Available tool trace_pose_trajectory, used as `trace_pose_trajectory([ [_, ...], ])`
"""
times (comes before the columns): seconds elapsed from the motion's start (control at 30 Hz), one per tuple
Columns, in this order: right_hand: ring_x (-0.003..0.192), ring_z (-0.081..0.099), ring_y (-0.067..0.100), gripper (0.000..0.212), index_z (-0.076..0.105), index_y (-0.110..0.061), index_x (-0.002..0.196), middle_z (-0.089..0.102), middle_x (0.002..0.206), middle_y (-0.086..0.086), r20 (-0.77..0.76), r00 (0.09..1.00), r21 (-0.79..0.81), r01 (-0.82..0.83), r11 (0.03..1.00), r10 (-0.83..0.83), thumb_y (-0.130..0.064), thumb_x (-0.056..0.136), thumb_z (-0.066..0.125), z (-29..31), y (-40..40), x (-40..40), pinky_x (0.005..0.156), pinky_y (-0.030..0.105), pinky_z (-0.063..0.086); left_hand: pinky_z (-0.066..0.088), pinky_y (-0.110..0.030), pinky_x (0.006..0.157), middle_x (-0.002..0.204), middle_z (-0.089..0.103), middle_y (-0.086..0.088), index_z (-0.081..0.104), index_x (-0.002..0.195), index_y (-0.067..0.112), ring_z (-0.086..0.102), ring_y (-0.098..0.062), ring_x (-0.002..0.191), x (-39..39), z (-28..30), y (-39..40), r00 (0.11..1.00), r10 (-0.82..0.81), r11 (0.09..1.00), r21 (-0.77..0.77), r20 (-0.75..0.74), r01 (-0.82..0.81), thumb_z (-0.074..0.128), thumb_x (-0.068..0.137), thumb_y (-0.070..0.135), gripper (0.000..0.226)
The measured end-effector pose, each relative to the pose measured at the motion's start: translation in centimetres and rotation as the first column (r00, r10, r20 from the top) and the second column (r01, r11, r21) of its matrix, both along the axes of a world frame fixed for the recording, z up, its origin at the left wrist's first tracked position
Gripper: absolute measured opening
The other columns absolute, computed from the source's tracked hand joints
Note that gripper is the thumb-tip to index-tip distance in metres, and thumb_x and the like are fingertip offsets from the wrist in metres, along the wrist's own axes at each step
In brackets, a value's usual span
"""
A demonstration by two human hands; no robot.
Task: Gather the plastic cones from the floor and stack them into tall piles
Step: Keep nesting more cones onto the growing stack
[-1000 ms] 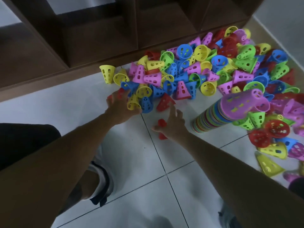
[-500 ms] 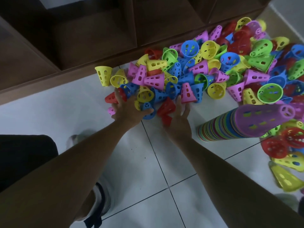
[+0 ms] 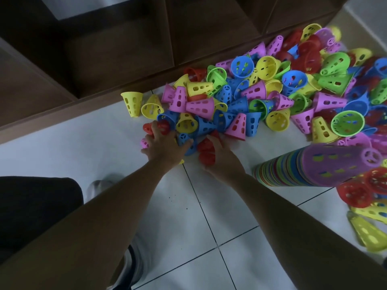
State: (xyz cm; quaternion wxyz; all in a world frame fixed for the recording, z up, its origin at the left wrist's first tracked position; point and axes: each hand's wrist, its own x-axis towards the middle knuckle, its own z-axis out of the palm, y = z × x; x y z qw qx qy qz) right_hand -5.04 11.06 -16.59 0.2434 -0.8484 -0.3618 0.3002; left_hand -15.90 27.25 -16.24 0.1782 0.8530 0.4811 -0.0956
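A big heap of perforated plastic cones (image 3: 272, 97) in pink, blue, yellow, green and red covers the white tile floor. My left hand (image 3: 165, 145) lies over the heap's near edge. Its fingers reach a red cone (image 3: 156, 126) and its thumb rests against a blue cone (image 3: 187, 143). A yellow cone (image 3: 181, 162) peeks out from under its palm. My right hand (image 3: 222, 159) grips nested red cones (image 3: 206, 152) just right of the left hand. A tall stack of cones (image 3: 293, 170), topped by a purple one, rises at the right.
A dark wooden shelf unit (image 3: 125, 59) runs along the back, right behind the heap. Loose red and yellow cones (image 3: 356, 193) lie at the right edge beyond the stack. My knee in dark shorts (image 3: 37, 206) is at the lower left.
Both hands moved forward into the heap's near edge. The right hand, which had a small red cone by it, now grips red cones. The view shifted, so the stack appears closer.
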Motion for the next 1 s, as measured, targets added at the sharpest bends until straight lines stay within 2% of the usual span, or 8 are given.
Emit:
trace_pose_trajectory([
  [0.13,0.12,0.057,0.026,0.079,0.036,-0.033,0.143,0.032,0.154,-0.002,-0.052,0.997,0.023,0.057,0.998,-0.056,-0.032,0.077,0.078,0.4,0.2,-0.1,0.095,0.038,0.052,0.046,-0.059,0.093,0.143,0.028,-0.008,0.055,0.125,0.032,0.044,-0.04,0.123,-1.2,-0.1,-0.5,0.993,-0.115,0.985,0.135,0.037,0.11,0.05,0.085,0.076,0.059],
  [0.2,0.121,0.057,0.026,0.08,0.036,-0.032,0.143,0.03,0.156,-0.002,-0.055,0.997,0.026,0.052,0.998,-0.05,-0.031,0.076,0.079,0.4,0.2,-0.2,0.096,0.04,0.052,0.049,-0.056,0.089,0.139,0.032,-0.007,0.058,0.122,0.03,0.047,-0.036,0.118,-1.7,-0.2,-0.7,0.99,-0.122,0.979,0.174,0.068,0.109,0.048,0.087,0.074,0.057],
  [0.3,0.124,0.056,0.028,0.084,0.034,-0.031,0.147,0.025,0.16,0.0,-0.051,0.998,0.012,0.043,0.999,-0.042,-0.031,0.076,0.079,0.4,-0.1,0.0,0.098,0.044,0.052,0.051,-0.053,0.085,0.132,0.037,-0.007,0.063,0.11,0.028,0.047,-0.033,0.114,-2.0,-0.4,-1.0,0.988,-0.103,0.982,0.173,0.114,0.083,0.046,0.092,0.069,0.048],
  [0.43,0.125,0.055,0.028,0.083,0.033,-0.031,0.147,0.025,0.161,-0.001,-0.045,0.998,0.015,0.039,0.999,-0.039,-0.032,0.077,0.079,1.0,-0.4,0.2,0.097,0.041,0.052,0.053,-0.052,0.082,0.122,0.039,-0.006,0.063,0.099,0.024,0.047,-0.028,0.105,-1.9,-0.5,-1.1,0.981,-0.1,0.983,0.171,0.165,0.072,0.051,0.097,0.047,0.026],
  [0.57,0.128,0.053,0.028,0.082,0.034,-0.029,0.149,0.024,0.162,-0.001,-0.043,0.998,0.034,0.046,0.998,-0.044,-0.029,0.08,0.078,1.7,-0.8,0.3,0.098,0.042,0.052,0.053,-0.05,0.082,0.116,0.04,-0.003,0.064,0.097,0.023,0.046,-0.026,0.103,-1.7,-0.6,-0.9,0.972,-0.111,0.986,0.145,0.206,0.082,0.054,0.096,0.043,0.023],
  [0.73,0.123,0.057,0.025,0.076,0.04,-0.028,0.146,0.032,0.159,0.0,-0.054,0.998,0.064,0.038,0.997,-0.034,-0.028,0.079,0.077,2.9,-1.2,0.2,0.092,0.042,0.056,0.054,-0.051,0.082,0.121,0.041,-0.006,0.065,0.102,0.02,0.046,-0.027,0.105,-2.4,-0.5,-1.9,0.956,-0.146,0.984,0.14,0.253,0.113,0.055,0.094,0.047,0.029],
  [0.87,0.118,0.059,0.029,0.072,0.044,-0.026,0.141,0.039,0.15,0.003,-0.066,0.997,-0.011,-0.037,0.999,0.037,-0.025,0.078,0.078,3.7,-2.0,0.3,0.083,0.047,0.059,0.054,-0.045,0.079,0.128,0.04,-0.008,0.06,0.12,0.021,0.043,-0.029,0.113,-3.8,-1.0,-2.7,0.946,-0.277,0.953,0.177,0.17,0.247,0.06,0.082,0.063,0.056],
  [1.0,0.127,0.054,0.028,0.078,0.038,-0.023,0.149,0.036,0.155,0.005,-0.032,0.995,-0.091,-0.102,0.991,0.099,-0.024,0.082,0.077,4.3,-3.5,0.3,0.102,0.042,0.051,0.056,-0.043,0.071,0.127,0.04,-0.008,0.059,0.117,0.016,0.04,-0.03,0.115,-4.9,-1.1,-3.8,0.949,-0.267,0.956,0.168,0.167,0.239,0.071,0.072,0.062,0.065],
])
